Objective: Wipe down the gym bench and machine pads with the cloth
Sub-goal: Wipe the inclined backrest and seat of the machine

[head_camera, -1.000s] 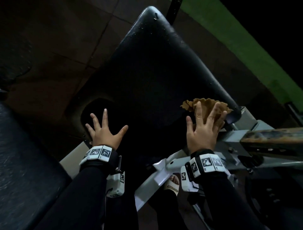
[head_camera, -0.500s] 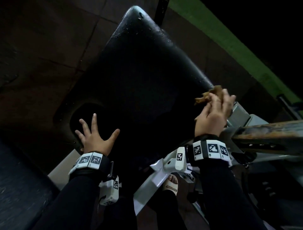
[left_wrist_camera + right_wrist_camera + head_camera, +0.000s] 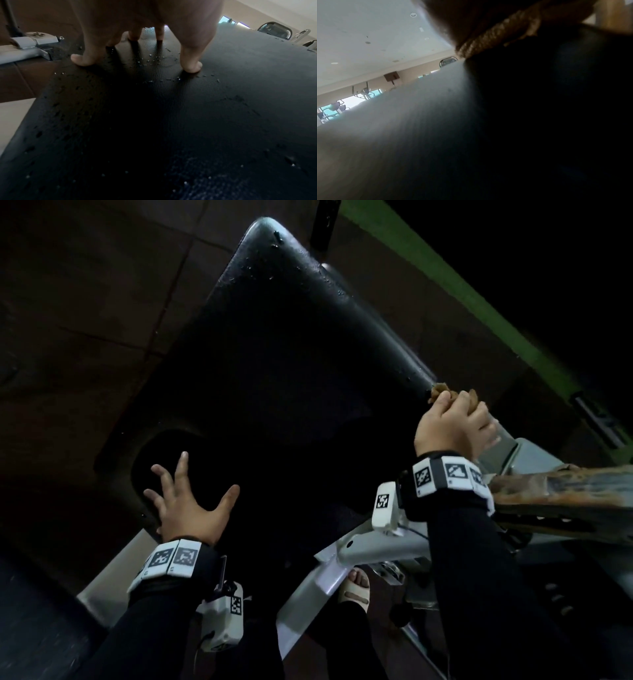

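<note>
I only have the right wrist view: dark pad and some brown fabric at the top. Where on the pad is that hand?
Observer: Head view shows the right hand gripping the cloth at the bench pad's right edge.
Operator: What is the other hand doing?
Observer: The left hand is spread, fingertips pressing the pad's near left part.
Operator: Is the pad dry?
Observer: No, the left wrist view shows water droplets around those fingertips.

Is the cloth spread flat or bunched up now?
Bunched up. The right hand grips the cloth at the pad's edge; only a crumpled bit shows past the fingers.
</note>
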